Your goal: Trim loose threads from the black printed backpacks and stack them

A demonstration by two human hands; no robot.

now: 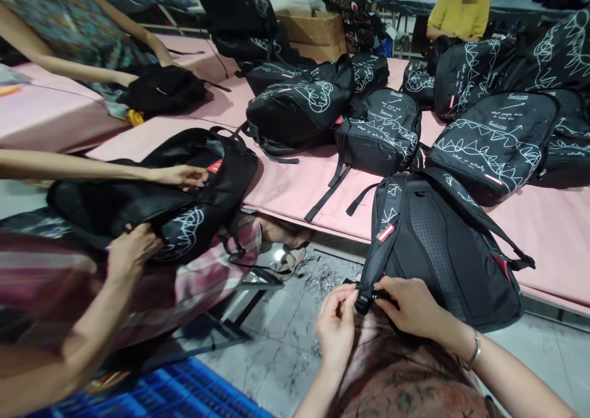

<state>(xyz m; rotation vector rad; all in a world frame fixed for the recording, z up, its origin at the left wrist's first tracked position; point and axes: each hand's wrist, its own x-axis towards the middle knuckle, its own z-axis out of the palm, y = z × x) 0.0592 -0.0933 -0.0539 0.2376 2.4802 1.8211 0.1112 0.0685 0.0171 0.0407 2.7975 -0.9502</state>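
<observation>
A black backpack (442, 240) lies back panel up, partly on the table's front edge and partly over my lap. Its padded shoulder strap (391, 221), with white line prints and a red-and-white label, points down toward me. At the strap's lower end sits a black buckle (364, 300) with webbing. My left hand (336, 323) is closed in a pinch on the webbing at the left of the buckle. From the right, my right hand (410, 304) pinches at the strap end beside the buckle; its fingertips partly hide what they hold.
Several black backpacks (382, 129) with white drawings stand on the pink table (295, 190). At left, a co-worker's hands (133, 246) work on an open black backpack (207, 178). Another person handles a black bag (161, 89) behind. A blue plastic pallet (193, 387) lies on the floor.
</observation>
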